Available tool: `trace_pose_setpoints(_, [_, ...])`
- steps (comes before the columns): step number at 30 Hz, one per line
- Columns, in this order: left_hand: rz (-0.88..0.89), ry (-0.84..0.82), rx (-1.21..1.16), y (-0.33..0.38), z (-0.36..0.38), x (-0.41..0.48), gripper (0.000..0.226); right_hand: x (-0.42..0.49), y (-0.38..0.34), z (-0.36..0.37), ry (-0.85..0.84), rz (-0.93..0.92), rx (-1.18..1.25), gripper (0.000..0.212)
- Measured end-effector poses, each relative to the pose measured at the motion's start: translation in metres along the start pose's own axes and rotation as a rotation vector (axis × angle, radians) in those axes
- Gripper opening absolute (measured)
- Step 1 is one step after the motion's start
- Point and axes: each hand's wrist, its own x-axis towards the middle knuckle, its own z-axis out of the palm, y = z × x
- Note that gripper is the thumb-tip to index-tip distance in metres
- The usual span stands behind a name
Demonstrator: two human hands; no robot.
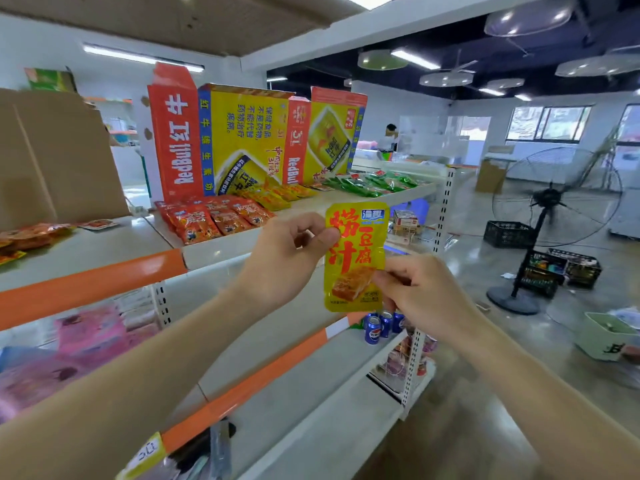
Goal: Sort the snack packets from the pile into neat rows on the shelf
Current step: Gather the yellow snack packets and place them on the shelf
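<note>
Your left hand (287, 261) and right hand (422, 292) each hold a pinching grip on the yellow packet (353, 251), which next probably belongs in the yellow row (277, 195).

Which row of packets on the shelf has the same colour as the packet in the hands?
The middle row, yellow, between the red row and the green row; the held packet is yellow too.

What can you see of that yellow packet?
The yellow packet looks like glossy plastic, with big red characters, a blue logo on top and a pictured brown block below. Held upright facing the camera, in front of the shelf: the left hand pinches its upper left edge, the right hand its lower right.
</note>
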Motion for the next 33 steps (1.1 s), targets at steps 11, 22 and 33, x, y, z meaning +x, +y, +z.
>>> trace_pose_setpoints(11, [-0.102,-0.06,-0.185,-0.036,0.06,0.032,0.025,0.007,0.051,-0.008,0.058,0.095,0.038,0.034])
trace_pose_setpoints(22, [-0.074,-0.163,-0.412,-0.082,0.119,0.103,0.027,0.046,0.106,-0.035,0.115,0.242,-0.056,0.034])
trace_pose_setpoints(33, [-0.006,-0.103,-0.616,-0.114,0.152,0.151,0.023,0.077,0.122,-0.048,0.313,0.206,0.002,0.03])
